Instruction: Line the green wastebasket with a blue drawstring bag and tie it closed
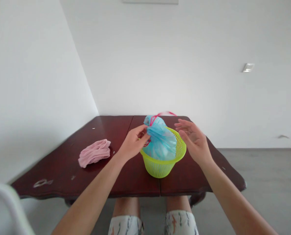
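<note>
A blue translucent plastic bag (161,142) with a red drawstring (155,118) sits in a lime-green plastic basket (160,168). The bag's neck is gathered, and its contents cannot be made out. My left hand (137,138) pinches the bag at the left of its neck, with a bit of red string below the fingers. To the right of the basket, my right hand (193,138) is held in the air, fingers apart and nothing in them. One end of the red drawstring sticks out toward this hand and looks blurred.
The basket stands on a dark red wooden table (125,182) with a wavy front edge. A folded pink cloth (95,153) lies to the left. White walls rise behind and at the left. Part of a white curved object (8,202) shows at lower left.
</note>
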{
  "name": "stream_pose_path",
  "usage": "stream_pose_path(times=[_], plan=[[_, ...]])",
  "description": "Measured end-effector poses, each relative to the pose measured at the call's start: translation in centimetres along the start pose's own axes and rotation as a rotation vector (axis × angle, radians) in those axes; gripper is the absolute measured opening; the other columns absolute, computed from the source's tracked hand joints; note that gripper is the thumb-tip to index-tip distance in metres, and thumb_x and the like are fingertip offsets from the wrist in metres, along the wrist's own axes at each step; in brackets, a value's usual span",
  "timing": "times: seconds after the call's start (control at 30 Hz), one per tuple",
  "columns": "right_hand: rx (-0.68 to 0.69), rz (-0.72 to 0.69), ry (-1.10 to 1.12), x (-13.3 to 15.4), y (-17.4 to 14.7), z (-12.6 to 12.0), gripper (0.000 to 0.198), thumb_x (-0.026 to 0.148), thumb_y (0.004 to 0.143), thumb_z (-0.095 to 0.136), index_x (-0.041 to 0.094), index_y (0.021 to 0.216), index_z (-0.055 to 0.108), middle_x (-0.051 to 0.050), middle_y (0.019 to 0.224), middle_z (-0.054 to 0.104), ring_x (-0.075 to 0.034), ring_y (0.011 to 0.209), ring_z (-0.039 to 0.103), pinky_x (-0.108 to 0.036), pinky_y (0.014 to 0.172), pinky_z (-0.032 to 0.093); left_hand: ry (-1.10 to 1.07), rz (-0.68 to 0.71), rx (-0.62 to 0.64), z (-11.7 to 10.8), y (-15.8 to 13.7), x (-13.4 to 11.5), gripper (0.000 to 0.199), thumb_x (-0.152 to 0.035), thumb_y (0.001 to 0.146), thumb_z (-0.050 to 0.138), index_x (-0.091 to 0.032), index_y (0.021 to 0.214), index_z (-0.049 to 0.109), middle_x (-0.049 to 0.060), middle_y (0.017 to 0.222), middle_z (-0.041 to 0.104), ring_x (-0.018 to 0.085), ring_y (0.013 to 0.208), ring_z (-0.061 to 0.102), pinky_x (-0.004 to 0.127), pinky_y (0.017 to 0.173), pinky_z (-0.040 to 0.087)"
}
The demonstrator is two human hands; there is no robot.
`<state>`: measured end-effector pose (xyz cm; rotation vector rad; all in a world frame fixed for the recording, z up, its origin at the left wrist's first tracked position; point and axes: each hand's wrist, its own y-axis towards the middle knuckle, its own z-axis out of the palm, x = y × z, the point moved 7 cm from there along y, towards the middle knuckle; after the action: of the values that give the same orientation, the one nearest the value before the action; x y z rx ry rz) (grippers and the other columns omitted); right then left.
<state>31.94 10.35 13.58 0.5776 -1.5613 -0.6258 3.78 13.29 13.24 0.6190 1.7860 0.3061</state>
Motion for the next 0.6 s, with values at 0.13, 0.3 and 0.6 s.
stream_pose_path(times=[0.13,0.3,0.6], plan=[[-0.336,0.072,-0.043,-4.7,-4.4,-6.4,0.041,0.06,0.113,0.088,0.03,0.141,0.085,-0.009,0.131,0.089,-0.025,0.111,0.085,-0.045,0.103,0.072,-0.546,-0.178,-0.259,-4.1,2.2,4.2,0.04,-0.05,0.094,0.102,-0.024,0.111,0.077,-0.002,0.087,0.081,0.015,0.068,0.076,0.023,0.063,0.062],[-0.551,0.365,-0.113,-13.8,-14.3,-13.2,0.057,0.073,0.102,0.092,0.023,0.13,0.089,-0.014,0.125,0.091,-0.027,0.099,0.086,-0.04,0.085,0.07,-0.872,-0.093,-0.371,-6.8,4.3,5.8,0.034,-0.057,0.112,0.087,-0.025,0.113,0.075,0.004,0.107,0.088,0.02,0.099,0.088,0.028,0.081,0.074],[-0.534,0.562,-0.238,-20.3,-27.0,-15.3,0.07,0.09,0.098,0.085,0.022,0.112,0.091,-0.016,0.113,0.094,-0.034,0.097,0.088,-0.047,0.091,0.073,-0.805,0.19,-0.462,-12.7,13.1,4.8,0.035,-0.054,0.134,0.047,-0.031,0.131,0.073,-0.001,0.137,0.086,0.014,0.115,0.083,0.029,0.097,0.069]])
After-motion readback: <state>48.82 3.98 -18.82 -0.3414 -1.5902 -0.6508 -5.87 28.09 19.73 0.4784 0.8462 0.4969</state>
